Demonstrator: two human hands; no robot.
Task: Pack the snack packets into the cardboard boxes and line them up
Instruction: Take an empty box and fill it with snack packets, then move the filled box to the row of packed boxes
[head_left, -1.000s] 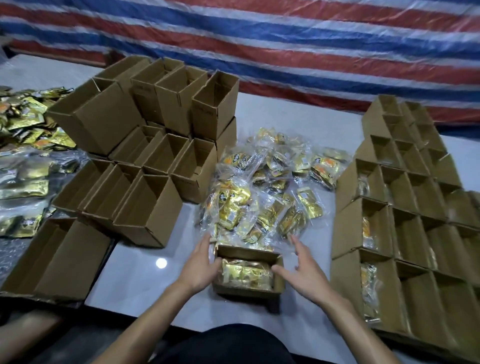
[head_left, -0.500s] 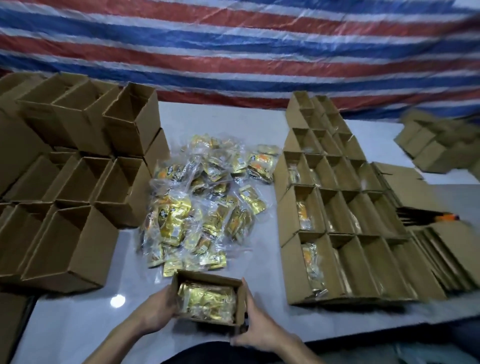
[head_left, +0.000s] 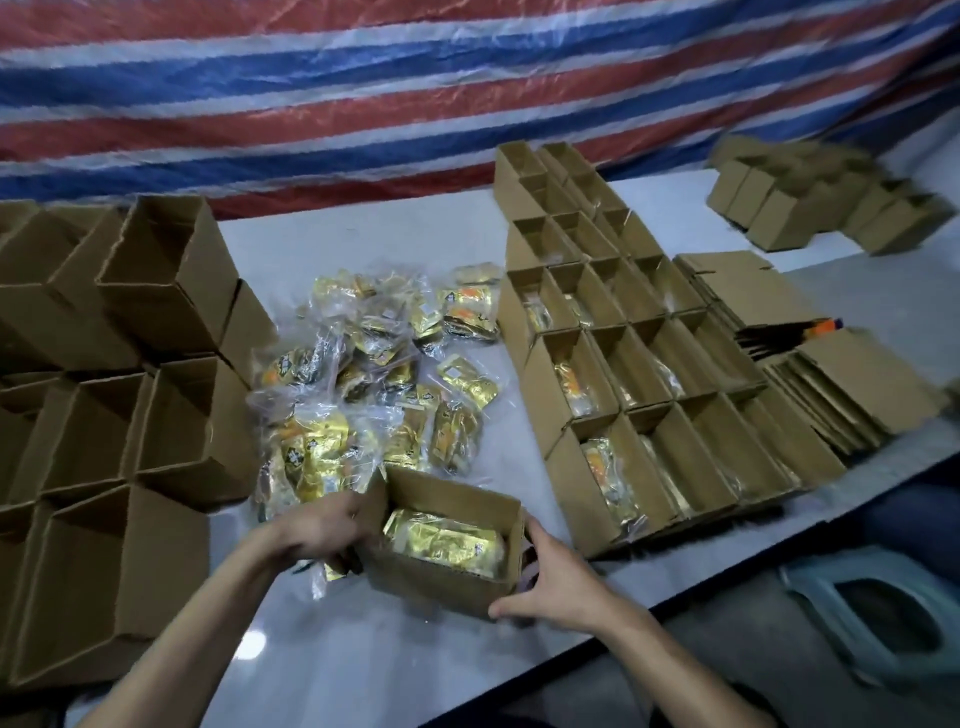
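Now the open cardboard box (head_left: 436, 584), plain brown with gold foil snack packets (head_left: 441, 540) lying flat inside, is at the near part of the white bench (head_left: 363, 654). The left hand (head_left: 322, 535) grips its left end and the right hand (head_left: 550, 582) its right corner. Loose packets (head_left: 374, 384) lie heaped just behind it. Filled boxes (head_left: 550, 384) stand in rows to the right, and empty boxes (head_left: 171, 431) are stacked to the left.

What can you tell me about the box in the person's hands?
The box is small, plain brown cardboard, its top open. Gold foil packets lie inside. It is slightly skewed, low over the white table, near its front edge. The left hand grips its left wall, the right hand its right wall and front corner.
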